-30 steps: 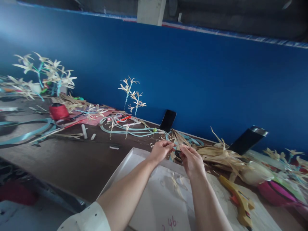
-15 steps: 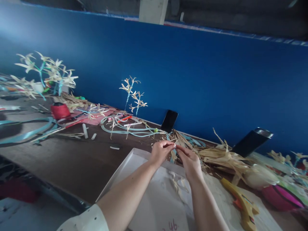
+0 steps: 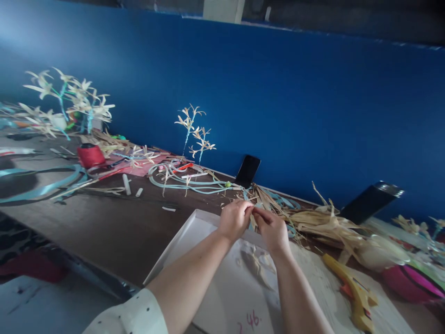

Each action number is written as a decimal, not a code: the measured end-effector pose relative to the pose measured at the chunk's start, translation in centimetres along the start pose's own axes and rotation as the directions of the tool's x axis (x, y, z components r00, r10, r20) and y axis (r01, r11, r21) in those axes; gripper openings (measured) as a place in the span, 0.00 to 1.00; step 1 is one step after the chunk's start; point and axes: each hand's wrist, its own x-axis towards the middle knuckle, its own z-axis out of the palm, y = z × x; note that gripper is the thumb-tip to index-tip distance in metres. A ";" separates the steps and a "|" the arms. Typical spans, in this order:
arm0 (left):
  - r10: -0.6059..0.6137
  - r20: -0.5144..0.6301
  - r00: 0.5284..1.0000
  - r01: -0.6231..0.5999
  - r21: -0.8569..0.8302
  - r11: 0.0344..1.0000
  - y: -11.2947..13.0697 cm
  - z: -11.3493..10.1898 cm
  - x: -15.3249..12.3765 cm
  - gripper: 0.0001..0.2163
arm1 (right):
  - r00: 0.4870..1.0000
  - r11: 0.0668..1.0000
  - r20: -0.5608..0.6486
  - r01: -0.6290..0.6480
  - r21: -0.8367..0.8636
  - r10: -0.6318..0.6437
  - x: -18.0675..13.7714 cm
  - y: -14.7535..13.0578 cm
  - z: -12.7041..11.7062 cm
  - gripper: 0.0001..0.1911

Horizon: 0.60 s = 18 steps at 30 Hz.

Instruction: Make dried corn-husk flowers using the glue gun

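Observation:
My left hand (image 3: 236, 218) is closed in a pinch, its fingertips meeting those of my right hand (image 3: 272, 228), which pinches too. Whatever lies between the fingers is too small and hidden to make out. Both hands hover over the far edge of a shallow white box lid (image 3: 184, 232) with red handwriting. Inside the lid lie pale curled husk pieces (image 3: 259, 266). Just beyond my fingers are dried corn husks (image 3: 267, 199) and bits of light blue ribbon. A dark phone (image 3: 248, 171) leans against the blue wall behind them.
To the right are a yellow glue gun (image 3: 351, 292), a husk pile (image 3: 323, 222), a dark flask (image 3: 370, 202) and a pink pouch (image 3: 412, 283). At left, a red thread spool (image 3: 91, 156), blue ribbon (image 3: 45, 188), blue cord (image 3: 201, 189) and husk flowers (image 3: 79, 99) lie about.
My fingers have curled in more tightly, and the left hand has turned so its back shows more. The hands stay together over the lid. The view has shifted slightly.

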 end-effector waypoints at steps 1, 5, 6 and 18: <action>0.005 -0.004 1.000 -0.005 0.027 1.000 0.0 0.0 -0.1 0.10 | 1.000 1.000 0.007 0.002 0.001 -0.002 0.0 0.0 0.1 0.12; -0.007 -0.048 0.999 0.010 0.075 0.997 -0.4 0.2 -0.1 0.10 | 0.999 1.000 0.040 -0.002 0.021 0.001 -0.1 0.1 0.7 0.15; -0.017 -0.066 0.998 0.022 0.076 0.997 -0.6 0.2 0.0 0.10 | 0.999 1.000 0.042 -0.001 0.022 0.000 -0.1 0.1 0.7 0.15; -0.348 0.030 0.937 0.335 -0.359 0.871 -0.3 -0.4 1.2 0.11 | 0.927 0.718 0.150 -0.363 0.595 0.344 0.2 -0.4 -0.5 0.20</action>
